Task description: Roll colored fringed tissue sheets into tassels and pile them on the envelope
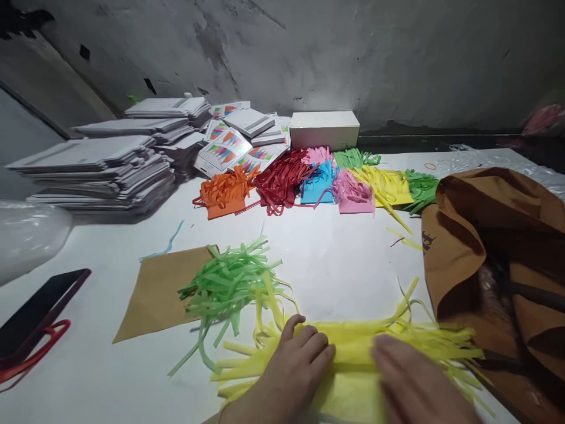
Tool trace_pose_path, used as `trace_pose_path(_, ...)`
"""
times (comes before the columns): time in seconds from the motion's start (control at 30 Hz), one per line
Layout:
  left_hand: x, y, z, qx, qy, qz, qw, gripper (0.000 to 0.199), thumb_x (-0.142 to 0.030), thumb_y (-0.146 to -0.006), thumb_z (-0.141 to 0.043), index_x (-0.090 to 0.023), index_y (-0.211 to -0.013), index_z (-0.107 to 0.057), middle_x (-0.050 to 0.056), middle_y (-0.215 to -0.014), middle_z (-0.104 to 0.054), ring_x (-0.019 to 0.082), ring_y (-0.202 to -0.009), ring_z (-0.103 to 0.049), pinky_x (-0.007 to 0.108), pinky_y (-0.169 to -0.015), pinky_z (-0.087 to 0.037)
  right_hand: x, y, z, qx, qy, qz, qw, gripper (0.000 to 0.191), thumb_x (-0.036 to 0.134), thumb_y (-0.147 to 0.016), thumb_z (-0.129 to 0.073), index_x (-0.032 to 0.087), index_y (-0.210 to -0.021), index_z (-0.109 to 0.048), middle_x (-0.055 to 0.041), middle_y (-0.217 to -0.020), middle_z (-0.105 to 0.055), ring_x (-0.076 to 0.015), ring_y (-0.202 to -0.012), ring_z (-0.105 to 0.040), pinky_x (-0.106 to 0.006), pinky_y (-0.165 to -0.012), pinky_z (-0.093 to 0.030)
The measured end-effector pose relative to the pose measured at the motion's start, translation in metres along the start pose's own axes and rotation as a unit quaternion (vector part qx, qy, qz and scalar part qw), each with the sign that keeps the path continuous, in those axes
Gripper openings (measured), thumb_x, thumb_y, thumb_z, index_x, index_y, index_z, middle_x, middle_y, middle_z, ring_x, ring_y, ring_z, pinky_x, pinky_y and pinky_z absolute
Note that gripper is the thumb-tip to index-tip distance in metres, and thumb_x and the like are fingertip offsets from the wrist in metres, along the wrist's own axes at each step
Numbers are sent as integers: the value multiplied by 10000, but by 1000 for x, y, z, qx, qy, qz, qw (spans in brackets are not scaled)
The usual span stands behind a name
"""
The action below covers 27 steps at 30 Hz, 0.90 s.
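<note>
Paper-like sheeting, thin and bright yellow with fringed ends (353, 341), lies across the near edge of the white tabletop (344, 265), its strips spreading out to both sides. The left hand (300, 362) rests on the left part of its plain middle band, fingers bent and close together; whether they pinch the material I cannot tell. The right hand (417, 380) is over the right part, too blurred to tell whether its fingers press, grip or only hover; they look close together.

Just beyond the left-hand fringe, a loose bundle of light green strips (229, 282) overlaps the right side of a flat brown paper sheet (163, 294). At the left edge sit a dark phone (39, 318) with a red strap (57, 330) and, farther back, a bulging clear plastic bag (30, 241).

Tall stacks of flat white packs (106, 171) fill the far left corner, beside cards printed with coloured fringes (229, 144). A white oblong box (324, 129) stands at the far edge. In front of it runs a row of fringed bundles: orange (225, 206), dark red, blue, pink, yellow and green (421, 191). A large crumpled brown bag (457, 229) covers the right edge, near the yellow fringe.
</note>
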<state>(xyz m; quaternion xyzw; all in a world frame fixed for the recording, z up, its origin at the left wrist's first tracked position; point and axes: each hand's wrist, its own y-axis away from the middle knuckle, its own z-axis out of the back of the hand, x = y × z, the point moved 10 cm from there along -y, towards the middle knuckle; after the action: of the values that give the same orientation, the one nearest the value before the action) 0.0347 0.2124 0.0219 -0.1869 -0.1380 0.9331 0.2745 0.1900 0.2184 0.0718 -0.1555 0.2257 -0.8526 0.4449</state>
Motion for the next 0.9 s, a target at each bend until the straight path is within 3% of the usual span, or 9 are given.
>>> trace_pose_path(0.03, -1, 1, 1, -2, 1, -6, 1000, 187, -85, -951, -492, -206, -1026, -614, 9, -857, -666, 178, -792, -573, 455, -1039, -312, 24, -14, -14, -9, 9, 38, 999, 324, 94, -971, -446, 135, -1201, -670, -103, -1139, -733, -236, -1050, -658, -353, -947, -461)
trace_pose_path(0.07, -1, 2, 1, -2, 2, -14, 1000, 173, -88, -960, -495, -201, -1017, -613, 5, -857, -664, 173, -791, -573, 446, -1049, -305, 33, -23, -23, -36, -5, 24, 999, 341, 48, -968, -384, 121, -1083, -696, -98, -969, -740, -230, -899, -661, -368, -861, -472)
trace_pose_path(0.13, -2, 5, 2, 3, 4, -28, 1000, 157, -88, -975, -500, -195, -985, -614, -1, -855, -662, 167, -789, -571, 427, -1048, -304, 44, -25, -49, -28, -29, 26, 999, 364, 25, -972, -337, 110, -995, -690, -73, -789, -670, -209, -733, -593, -368, -750, -449)
trace_pose_path(0.23, 2, 9, 7, 10, 12, -10, 1000, 158, -107, -993, -498, -203, -971, -622, 5, -886, -673, 178, -822, -571, 411, -989, -332, 30, -6, -62, -18, -72, -10, 997, 340, 73, -1015, -321, 122, -1043, -656, -76, -836, -629, -218, -788, -556, -381, -784, -416)
trace_pose_path(0.37, 19, 5, 11, 30, 28, 88, 995, 243, -110, -1005, -431, -203, -880, -617, 20, -883, -656, 195, -819, -556, 398, -874, -343, -3, 8, -72, 71, -99, -110, 986, 274, 181, -1066, -362, 205, -893, -573, -17, -810, -570, -196, -744, -514, -337, -724, -336)
trace_pose_path(0.53, 39, -11, -1, 108, -44, 180, 977, 293, -158, -981, -457, -192, -735, -612, 28, -772, -619, 213, -726, -535, 405, -767, -317, -9, -15, -70, 74, 17, -125, 989, 386, 205, -1082, -298, 243, -736, -466, 20, -653, -500, -202, -595, -469, -363, -668, -246)
trace_pose_path(0.67, 46, -17, -10, 139, -47, 192, 970, 271, -167, -940, -521, -199, -697, -636, 19, -766, -633, 211, -735, -556, 409, -758, -310, -15, -28, -62, 57, 46, -153, 985, 392, 244, -1079, -310, 230, -743, -513, -6, -659, -525, -214, -617, -485, -386, -696, -273)
trace_pose_path(0.8, 46, -15, -11, 135, -44, 192, 971, 259, -174, -924, -546, -200, -681, -635, 17, -757, -633, 216, -745, -564, 421, -768, -316, 6, -37, -48, -9, -40, -65, 997, 363, 119, -1049, -297, 177, -920, -632, -57, -845, -640, -223, -852, -555, -425, -920, -340)
trace_pose_path(0.9, 44, -15, 0, 108, -43, 190, 975, 188, -164, -914, -567, -196, -736, -622, 17, -787, -637, 217, -762, -563, 436, -807, -327, 25, -36, -56, 2, -86, 8, 996, 365, 54, -1020, -312, 146, -956, -659, -47, -797, -631, -199, -787, -519, -391, -913, -355)
